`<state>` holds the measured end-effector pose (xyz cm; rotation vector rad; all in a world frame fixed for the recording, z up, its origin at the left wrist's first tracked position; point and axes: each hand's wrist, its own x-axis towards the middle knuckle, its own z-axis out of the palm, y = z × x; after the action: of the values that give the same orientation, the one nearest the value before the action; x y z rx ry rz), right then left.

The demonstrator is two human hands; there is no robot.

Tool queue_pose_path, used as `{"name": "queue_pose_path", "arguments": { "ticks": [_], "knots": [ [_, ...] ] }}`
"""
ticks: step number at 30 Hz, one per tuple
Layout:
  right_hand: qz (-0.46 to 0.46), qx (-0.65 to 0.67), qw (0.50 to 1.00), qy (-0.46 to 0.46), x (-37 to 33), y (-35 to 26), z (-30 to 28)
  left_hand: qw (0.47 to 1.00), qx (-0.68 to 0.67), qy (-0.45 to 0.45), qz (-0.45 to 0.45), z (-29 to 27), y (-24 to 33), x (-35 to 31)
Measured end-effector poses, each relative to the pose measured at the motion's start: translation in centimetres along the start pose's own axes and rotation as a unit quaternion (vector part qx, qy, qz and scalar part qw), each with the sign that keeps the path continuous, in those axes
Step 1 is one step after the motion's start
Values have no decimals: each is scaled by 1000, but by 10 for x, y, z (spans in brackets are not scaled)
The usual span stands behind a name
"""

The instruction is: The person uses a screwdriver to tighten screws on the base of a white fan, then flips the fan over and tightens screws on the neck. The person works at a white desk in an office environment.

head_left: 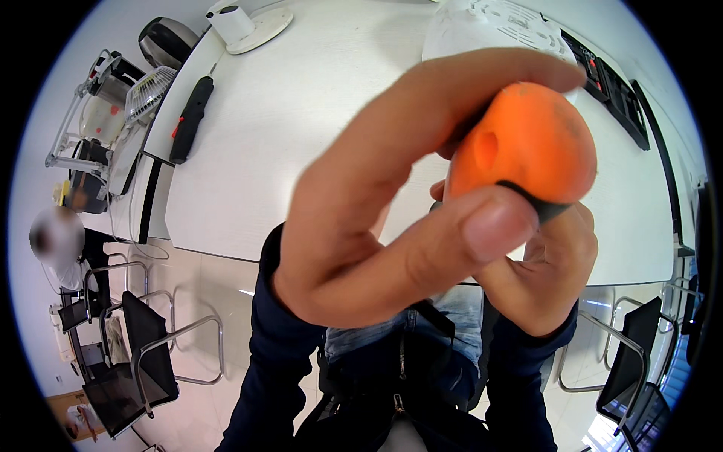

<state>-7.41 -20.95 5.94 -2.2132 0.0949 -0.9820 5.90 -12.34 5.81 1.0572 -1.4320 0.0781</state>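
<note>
Close in front of me, a tool handle with a rounded orange end and black trim hides much of what lies beyond it. A small hole shows in the side of its orange part. My left hand pinches this end between thumb and curled forefinger. Behind and below it is my right hand, its fingers curled in and partly covered by the left thumb and the handle. What those right fingers hold cannot be made out. The handle's far end is hidden.
On the white table lie a black power screwdriver, a white round base, a white slotted plastic part and a black tool case. Appliances crowd the left side table. Chairs stand behind; another person is far left.
</note>
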Motion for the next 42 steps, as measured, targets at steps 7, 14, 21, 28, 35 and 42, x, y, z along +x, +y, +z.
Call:
{"name": "queue_pose_path", "arguments": {
  "ticks": [7,14,21,28,35,42],
  "knots": [
    [86,66,994,17,-5,1,13,1000,15,4,11,4,5,0],
    [78,25,997,4,-2,-3,7,1000,19,3,12,9,11,2],
    [4,-54,998,23,-2,-3,8,1000,20,4,17,11,10,3],
    [-49,-31,998,17,-1,1,0,999,23,8,24,8,9,2],
    [20,-58,998,3,-2,-10,-3,999,18,16,32,4,5,2],
    [20,63,998,12,-2,-1,-2,999,9,18,46,0,8,3]
  ]
}}
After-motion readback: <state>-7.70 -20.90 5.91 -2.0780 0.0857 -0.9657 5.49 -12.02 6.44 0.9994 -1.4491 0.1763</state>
